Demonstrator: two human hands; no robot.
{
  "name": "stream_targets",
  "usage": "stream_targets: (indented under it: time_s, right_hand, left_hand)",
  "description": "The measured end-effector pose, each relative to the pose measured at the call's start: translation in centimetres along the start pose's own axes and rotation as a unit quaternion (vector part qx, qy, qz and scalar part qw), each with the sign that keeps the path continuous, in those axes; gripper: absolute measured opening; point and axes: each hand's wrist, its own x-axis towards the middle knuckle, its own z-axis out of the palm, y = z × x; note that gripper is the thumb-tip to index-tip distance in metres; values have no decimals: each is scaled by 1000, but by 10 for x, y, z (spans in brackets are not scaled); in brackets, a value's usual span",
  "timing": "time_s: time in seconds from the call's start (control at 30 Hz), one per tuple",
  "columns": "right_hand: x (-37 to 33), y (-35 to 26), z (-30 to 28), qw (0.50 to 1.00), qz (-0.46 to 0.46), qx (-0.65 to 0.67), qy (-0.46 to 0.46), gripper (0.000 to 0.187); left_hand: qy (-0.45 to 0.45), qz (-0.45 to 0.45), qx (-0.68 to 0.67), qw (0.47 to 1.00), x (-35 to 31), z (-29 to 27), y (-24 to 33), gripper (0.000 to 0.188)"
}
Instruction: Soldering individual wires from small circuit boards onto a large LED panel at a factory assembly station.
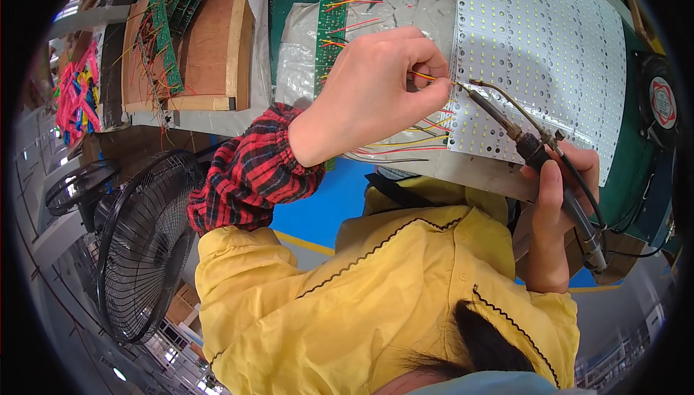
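Wire and fingertips: a thin, yellowish insulated wire point(421, 75) lies between the left thumb and forefinger, its end pointing right at the left edge of a white, flat LED board point(542, 48).
Left fingers: the left hand point(383, 80) pinches the wire, thumb and forefinger closed on it, the other fingers curled.
Iron and fingertips: a long soldering iron point(517, 135) with a dark grip runs from the right fingers up-left, its tip near the wire's end; whether they touch, I cannot tell.
Right fingers: the right hand point(553, 185) is wrapped round the grip, clamped on it.
Brass tube: a slim, curved brass-coloured tube point(508, 96) runs alongside the iron.
LED board: rows of small yellowish dots cover it; it lies right of the left hand, partly behind the iron.
Green board: a narrow green circuit board point(329, 33) with red, yellow and black leads lies left of the LED board, partly hidden by the left hand.
Bench: a grey-covered bench point(499, 176) carries both boards.
Wooden tray: at upper left, a shallow wooden tray point(243, 26) holds wired green circuit boards point(166, 48).
Sleeve: a red-and-black plaid sleeve point(253, 167) covers the left forearm.
Outer edges: a black wire-cage fan point(148, 250) stands at lower left; a round black device point(659, 99) sits at far right.
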Motion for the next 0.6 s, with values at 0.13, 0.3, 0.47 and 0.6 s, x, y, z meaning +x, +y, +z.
stream_targets:
  time_s: [0.13,0.3,0.47,0.6]
  right_hand:
    - [0,3,-2,1000,-9,0,-22,20]
    - [-4,6,-6,999,-6,24,32,23]
    - [-4,9,-7,999,-20,20,34,22]
    - [-2,5,-6,999,-8,29,39,20]
  left_hand:
    - [3,1,4,1000,0,0,-1,7]
    - [0,0,8,1000,0,0,0,7]
    - [-24,-31,-42,998,-2,-3,0,4]
    - [-81,-93,-155,980,-4,-8,-2,4]
